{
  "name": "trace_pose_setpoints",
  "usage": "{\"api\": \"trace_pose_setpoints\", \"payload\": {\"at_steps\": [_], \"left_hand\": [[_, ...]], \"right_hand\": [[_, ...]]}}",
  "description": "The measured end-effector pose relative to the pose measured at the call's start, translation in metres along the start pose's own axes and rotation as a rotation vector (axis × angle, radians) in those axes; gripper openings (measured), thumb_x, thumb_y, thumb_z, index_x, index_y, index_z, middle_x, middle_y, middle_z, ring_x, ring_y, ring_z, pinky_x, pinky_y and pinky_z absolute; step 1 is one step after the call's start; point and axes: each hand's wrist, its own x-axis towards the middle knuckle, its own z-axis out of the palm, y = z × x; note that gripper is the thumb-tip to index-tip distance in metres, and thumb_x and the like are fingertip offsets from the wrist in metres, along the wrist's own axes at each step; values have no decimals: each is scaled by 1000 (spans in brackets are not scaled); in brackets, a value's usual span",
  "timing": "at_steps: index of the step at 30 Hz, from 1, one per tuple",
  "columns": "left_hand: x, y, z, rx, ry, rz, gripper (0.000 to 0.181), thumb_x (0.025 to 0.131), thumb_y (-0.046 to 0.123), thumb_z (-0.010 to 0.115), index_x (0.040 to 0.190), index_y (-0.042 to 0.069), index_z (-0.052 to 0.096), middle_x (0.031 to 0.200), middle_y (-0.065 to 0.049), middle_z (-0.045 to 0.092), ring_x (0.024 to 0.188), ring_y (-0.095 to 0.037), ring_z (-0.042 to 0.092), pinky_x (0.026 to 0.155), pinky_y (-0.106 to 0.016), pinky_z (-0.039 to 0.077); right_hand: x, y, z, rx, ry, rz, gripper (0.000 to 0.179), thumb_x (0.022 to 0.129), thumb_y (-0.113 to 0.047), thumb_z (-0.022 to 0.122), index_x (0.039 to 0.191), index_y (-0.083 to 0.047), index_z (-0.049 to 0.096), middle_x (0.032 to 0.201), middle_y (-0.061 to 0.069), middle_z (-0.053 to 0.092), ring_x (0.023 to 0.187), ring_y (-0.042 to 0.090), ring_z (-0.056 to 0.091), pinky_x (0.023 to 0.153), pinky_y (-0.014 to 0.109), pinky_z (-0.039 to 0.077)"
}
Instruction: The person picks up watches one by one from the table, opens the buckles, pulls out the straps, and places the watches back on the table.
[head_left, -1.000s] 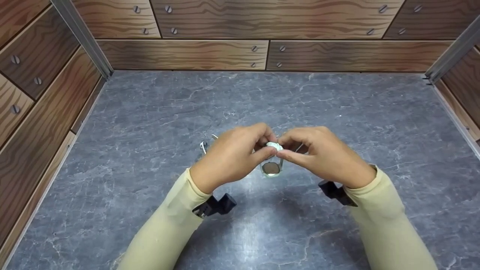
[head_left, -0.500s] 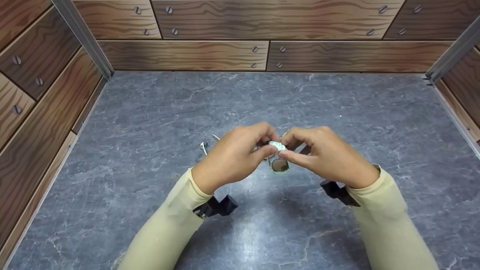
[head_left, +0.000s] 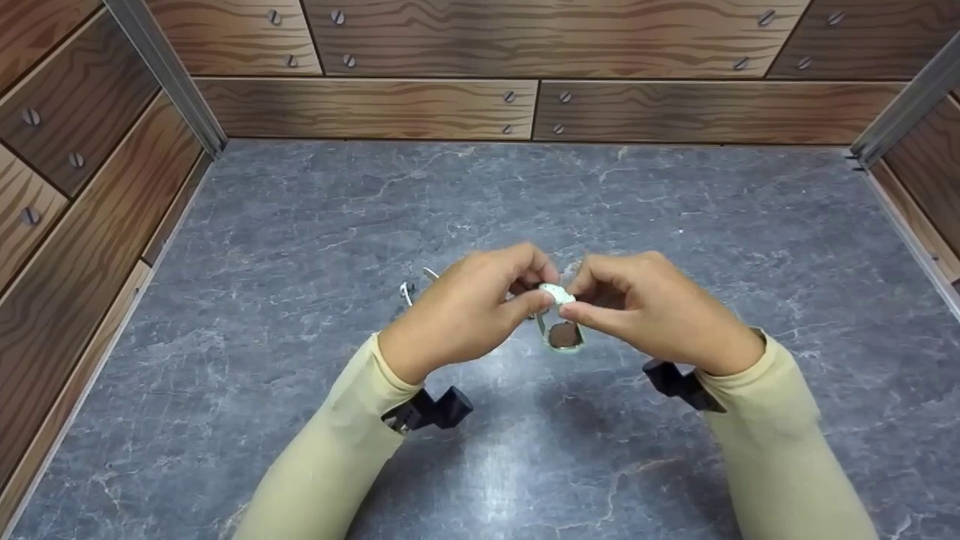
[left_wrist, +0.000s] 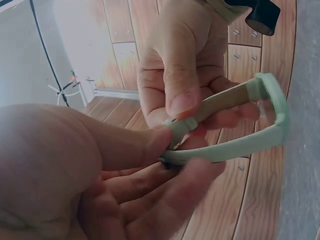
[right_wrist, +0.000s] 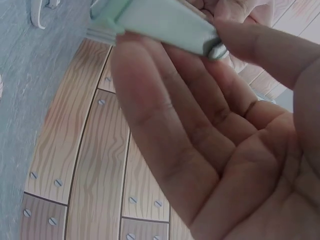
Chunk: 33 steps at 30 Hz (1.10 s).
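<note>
Band (left_wrist: 237, 145) swung slightly right; left hand (head_left: 466, 309), right hand (head_left: 660, 313) both pinch its top. Likely still being worked; ends' join unclear.

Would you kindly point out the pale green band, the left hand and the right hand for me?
Pale green band (left_wrist: 234, 148), left wrist view: on its lower strip.
Left hand (head_left: 463, 309), head view: on its back.
Right hand (head_left: 662, 313), head view: on its back.

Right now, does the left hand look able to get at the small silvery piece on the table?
Probably yes, once it lets go of the pale green band: the small silvery piece lies near the left hand, with no obstacle showing.
</note>
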Motion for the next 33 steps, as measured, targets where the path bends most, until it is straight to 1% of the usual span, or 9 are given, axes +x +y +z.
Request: {"api": "trace_pose_setpoints", "payload": {"at_steps": [3, 6, 9, 12, 17, 22, 25, 28, 33], "left_hand": [[0, -2, 1, 59, -30, 22, 18, 105, 24, 64, 119, 14, 59, 97, 5, 66, 75, -9, 57, 69, -27, 49], [0, -3, 3, 73, -48, 30, 23, 104, 30, 64, 120, 14, 60, 91, 6, 66, 70, -9, 55, 65, -27, 47], [1, -2, 3, 77, -35, 8, 23, 101, 34, 68, 116, 16, 66, 90, 9, 70, 71, -8, 59, 67, -27, 50], [1, -3, 3, 122, -14, -3, 21, 100, 36, 68, 107, 17, 69, 90, 10, 71, 71, -6, 58, 68, -27, 50], [1, -6, 2, 164, -5, 51, 21, 101, 36, 66, 102, 15, 66, 82, 6, 66, 65, -8, 49, 62, -26, 45], [1, -7, 2, 148, 29, 140, 16, 104, 30, 63, 103, 14, 65, 84, 5, 67, 67, -7, 52, 63, -26, 46], [1, -7, 4, 127, 61, 172, 16, 104, 28, 62, 101, 13, 65, 85, 5, 67, 68, -7, 52, 63, -25, 47], [1, -6, 4, 73, 77, 172, 15, 104, 27, 62, 103, 12, 65, 84, 5, 66, 68, -6, 53, 64, -25, 48], [0, -3, -1, -26, 86, 145, 12, 104, 22, 64, 106, 10, 66, 87, 3, 70, 72, -6, 59, 64, -26, 51]], "right_hand": [[0, 0, 0, -13, 2, -4, 8, 101, -22, 70, 101, -14, 72, 87, -7, 77, 79, 10, 74, 73, 27, 59], [0, 0, 0, -28, 6, -7, 8, 101, -22, 70, 103, -15, 73, 87, -9, 76, 77, 9, 74, 75, 28, 60], [0, 0, 0, -21, 2, -2, 10, 100, -23, 70, 107, -17, 75, 89, -10, 76, 77, 9, 74, 78, 28, 60], [1, 1, 1, -33, 8, -4, 11, 100, -24, 70, 107, -18, 76, 91, -11, 76, 78, 9, 74, 77, 27, 59], [2, 4, 3, -65, 33, -29, 9, 99, -24, 71, 103, -18, 77, 92, -11, 76, 77, 8, 72, 71, 25, 57], [2, 5, 3, -85, 85, -113, 6, 98, -18, 72, 99, -15, 76, 89, -10, 75, 70, 9, 68, 64, 23, 54], [1, 4, 3, -77, 122, -123, 4, 98, -15, 73, 97, -13, 76, 87, -12, 74, 69, 11, 67, 63, 23, 55], [1, 1, 3, -50, 138, -116, 3, 98, -14, 73, 95, -13, 75, 88, -13, 74, 70, 12, 69, 63, 25, 56], [0, -1, 1, -45, 135, -138, 9, 98, -8, 71, 92, -15, 70, 88, -11, 75, 68, 8, 68, 58, 25, 55]]}}
